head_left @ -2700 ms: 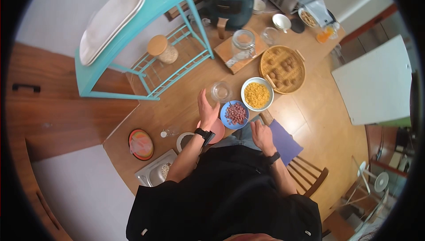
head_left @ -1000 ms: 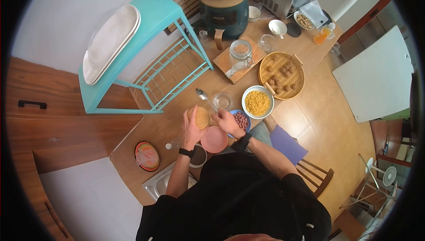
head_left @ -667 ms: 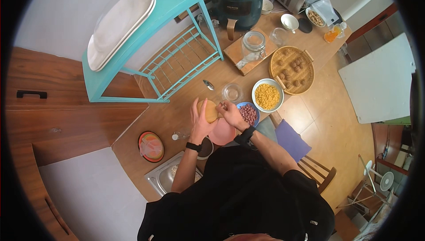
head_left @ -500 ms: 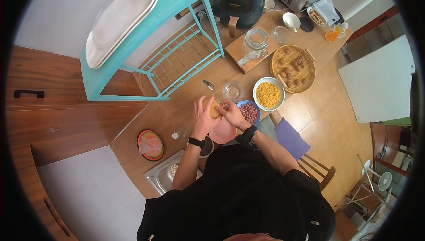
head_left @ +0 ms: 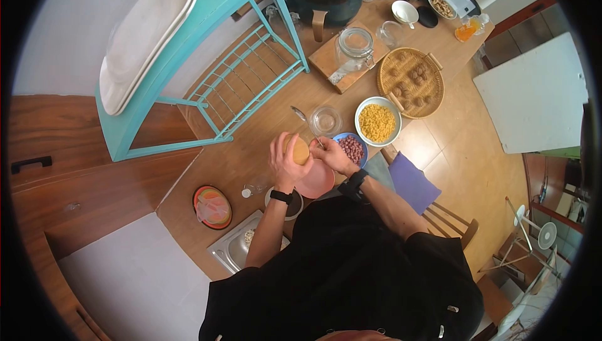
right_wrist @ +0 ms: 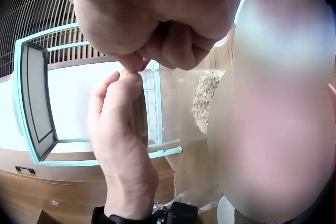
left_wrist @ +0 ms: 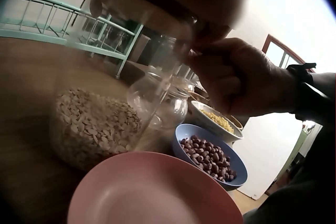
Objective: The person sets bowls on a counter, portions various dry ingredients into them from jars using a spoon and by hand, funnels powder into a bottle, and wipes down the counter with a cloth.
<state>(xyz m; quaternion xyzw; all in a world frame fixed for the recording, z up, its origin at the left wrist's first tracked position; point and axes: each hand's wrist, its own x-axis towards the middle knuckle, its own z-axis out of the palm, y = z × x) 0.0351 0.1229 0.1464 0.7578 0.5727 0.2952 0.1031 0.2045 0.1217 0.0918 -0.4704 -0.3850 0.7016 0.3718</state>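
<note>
My left hand [head_left: 288, 162] grips the round wooden lid [head_left: 297, 151] of a glass jar. Pale flakes [left_wrist: 94, 124] fill the jar's lower part in the left wrist view. My right hand [head_left: 335, 155] is curled around a metal spoon [head_left: 298, 113], its fingertips against the lid's near right edge; the handle is mostly hidden. Just below the hands is a pink bowl [head_left: 315, 181], which looks empty in the left wrist view. A blue bowl [head_left: 360, 160] of reddish-brown nuts or beans sits by the right wrist, and a clear glass bowl [head_left: 326, 121] stands beyond.
Right of the glass bowl are a bowl of yellow pieces [head_left: 377, 123] and a woven basket of walnuts [head_left: 411, 83]. An open-topped glass jar [head_left: 355, 52] stands on a wooden board. The turquoise rack [head_left: 248, 68] rises at upper left; a steel tray [head_left: 235, 247] is at lower left.
The lidded jar has come off the rack into my left hand. My right hand, earlier without the spoon, now has it and has moved left to the lid. The head view has shifted slightly.
</note>
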